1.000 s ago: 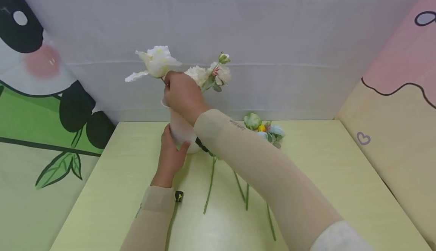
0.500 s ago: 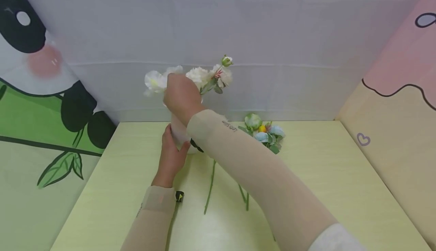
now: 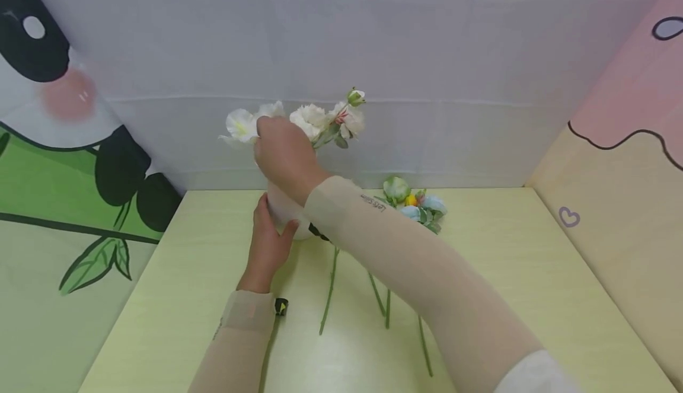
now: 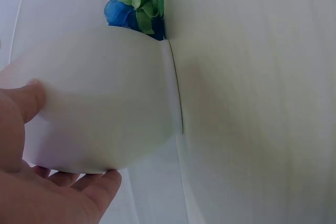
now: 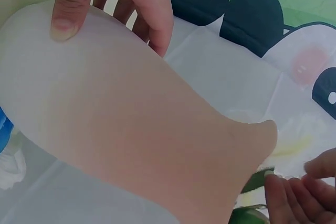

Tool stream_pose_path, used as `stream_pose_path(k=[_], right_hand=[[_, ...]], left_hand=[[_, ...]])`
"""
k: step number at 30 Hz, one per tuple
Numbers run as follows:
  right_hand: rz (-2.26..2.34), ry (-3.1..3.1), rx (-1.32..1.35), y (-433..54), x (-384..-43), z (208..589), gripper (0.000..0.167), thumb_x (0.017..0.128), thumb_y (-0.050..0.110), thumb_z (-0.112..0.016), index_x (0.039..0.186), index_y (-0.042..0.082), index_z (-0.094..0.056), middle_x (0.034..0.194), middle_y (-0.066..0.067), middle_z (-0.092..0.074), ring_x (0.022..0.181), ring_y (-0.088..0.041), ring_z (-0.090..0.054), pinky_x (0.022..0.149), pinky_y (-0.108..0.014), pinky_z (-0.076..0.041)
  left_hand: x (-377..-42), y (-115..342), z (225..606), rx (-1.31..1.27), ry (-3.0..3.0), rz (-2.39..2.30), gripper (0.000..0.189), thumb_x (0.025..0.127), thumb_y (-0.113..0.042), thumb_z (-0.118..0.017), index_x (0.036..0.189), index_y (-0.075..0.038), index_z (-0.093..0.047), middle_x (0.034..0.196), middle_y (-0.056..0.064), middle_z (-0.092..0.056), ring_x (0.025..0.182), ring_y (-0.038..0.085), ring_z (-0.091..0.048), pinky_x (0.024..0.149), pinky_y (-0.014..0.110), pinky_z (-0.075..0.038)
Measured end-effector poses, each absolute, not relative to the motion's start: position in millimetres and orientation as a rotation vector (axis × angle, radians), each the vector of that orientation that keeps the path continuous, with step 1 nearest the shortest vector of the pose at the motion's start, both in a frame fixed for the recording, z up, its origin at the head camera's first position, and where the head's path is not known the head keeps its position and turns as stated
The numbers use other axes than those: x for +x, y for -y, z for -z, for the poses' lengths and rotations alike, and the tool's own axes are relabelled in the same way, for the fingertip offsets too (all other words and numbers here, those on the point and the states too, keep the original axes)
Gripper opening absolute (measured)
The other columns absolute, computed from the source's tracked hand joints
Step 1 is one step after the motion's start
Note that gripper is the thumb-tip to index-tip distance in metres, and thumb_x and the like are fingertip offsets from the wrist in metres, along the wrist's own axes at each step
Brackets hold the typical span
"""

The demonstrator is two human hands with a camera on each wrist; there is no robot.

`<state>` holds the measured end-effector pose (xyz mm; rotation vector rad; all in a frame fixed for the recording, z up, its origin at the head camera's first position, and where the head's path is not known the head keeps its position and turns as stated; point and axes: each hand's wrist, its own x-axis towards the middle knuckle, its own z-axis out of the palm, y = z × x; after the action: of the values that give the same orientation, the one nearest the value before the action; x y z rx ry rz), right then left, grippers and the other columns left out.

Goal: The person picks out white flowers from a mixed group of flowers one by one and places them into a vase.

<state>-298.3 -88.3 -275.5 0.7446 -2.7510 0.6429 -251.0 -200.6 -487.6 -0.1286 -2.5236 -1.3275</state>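
Note:
A white vase [image 3: 283, 206] stands at the back of the table. My left hand [image 3: 264, 236] grips its lower body, thumb on the near side and fingers curled round the far side in the left wrist view. Over the vase's mouth, my right hand [image 3: 285, 153] pinches the stem of a large white flower [image 3: 240, 125] with a yellowish centre. The stem itself is hidden behind the fingers in the head view. White blossoms [image 3: 309, 120] with a bud [image 3: 356, 96] rise from the vase beside that hand. Green leaves [image 5: 257, 179] show between the vase's rim and the right fingers.
Right of the vase lie a green blossom [image 3: 396, 188] and pale blue flowers [image 3: 434, 204], with green stems [image 3: 329, 292] reaching toward the front. A blue rose [image 4: 121, 13] lies near the vase's base. A white cloth wall [image 3: 453, 85] closes the back.
My right hand has brought the white flower down and closer to the vase's mouth, its head turning toward me. During the last half second it has barely moved. The left hand keeps its grip.

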Motion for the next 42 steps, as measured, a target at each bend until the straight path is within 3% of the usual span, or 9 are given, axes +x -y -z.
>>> stream_pose_path(k=[5, 11, 19, 28, 42], right_hand=[[-0.67, 2.65, 0.834, 80.5, -290.4, 278.4, 0.021, 0.108, 0.022, -0.047, 0.09, 0.014, -0.057, 0.084, 0.0, -0.055, 0.074, -0.014, -0.049, 0.062, -0.025, -0.041], [-0.744, 2.569, 0.88, 72.9, -280.8, 282.3, 0.019, 0.107, 0.021, -0.05, 0.096, 0.014, -0.063, 0.088, 0.003, -0.059, 0.076, -0.011, -0.053, 0.064, -0.023, -0.043], [-0.957, 2.476, 0.818, 55.1, -273.1, 290.0, 0.015, 0.104, 0.023, -0.058, 0.101, 0.013, -0.07, 0.095, 0.005, -0.065, 0.085, -0.008, -0.058, 0.074, -0.02, -0.046], [-1.209, 2.34, 0.735, 22.0, -262.2, 301.5, 0.014, 0.103, 0.022, -0.062, 0.1, 0.012, -0.071, 0.091, 0.002, -0.066, 0.079, -0.01, -0.059, 0.071, -0.024, -0.048], [-1.459, 2.111, 0.503, -20.8, -260.0, 361.1, 0.016, 0.102, 0.018, -0.066, 0.099, 0.003, -0.071, 0.09, -0.007, -0.069, 0.081, -0.019, -0.065, 0.071, -0.033, -0.054]], left_hand=[[-250.9, 200.1, 486.4, -0.145, 2.506, 1.325, 0.089, 0.103, -0.03, -0.065, 0.165, -0.007, -0.005, 0.164, 0.024, -0.019, 0.148, 0.041, -0.028, 0.116, 0.059, -0.029], [-251.6, 199.9, 486.6, -0.143, 2.506, 1.297, 0.087, 0.103, -0.027, -0.065, 0.164, -0.005, -0.007, 0.163, 0.026, -0.02, 0.148, 0.041, -0.028, 0.117, 0.058, -0.028], [-251.4, 199.2, 484.9, -0.122, 2.507, 1.305, 0.089, 0.102, -0.025, -0.068, 0.164, -0.005, -0.007, 0.162, 0.027, -0.021, 0.147, 0.043, -0.029, 0.116, 0.06, -0.028], [-252.2, 197.3, 483.3, -0.091, 2.515, 1.289, 0.092, 0.099, -0.022, -0.071, 0.164, -0.003, -0.008, 0.161, 0.027, -0.022, 0.146, 0.043, -0.03, 0.116, 0.059, -0.029], [-252.4, 196.1, 482.9, -0.042, 2.525, 1.295, 0.092, 0.099, -0.022, -0.071, 0.164, -0.004, -0.009, 0.162, 0.026, -0.022, 0.148, 0.042, -0.028, 0.118, 0.058, -0.027]])
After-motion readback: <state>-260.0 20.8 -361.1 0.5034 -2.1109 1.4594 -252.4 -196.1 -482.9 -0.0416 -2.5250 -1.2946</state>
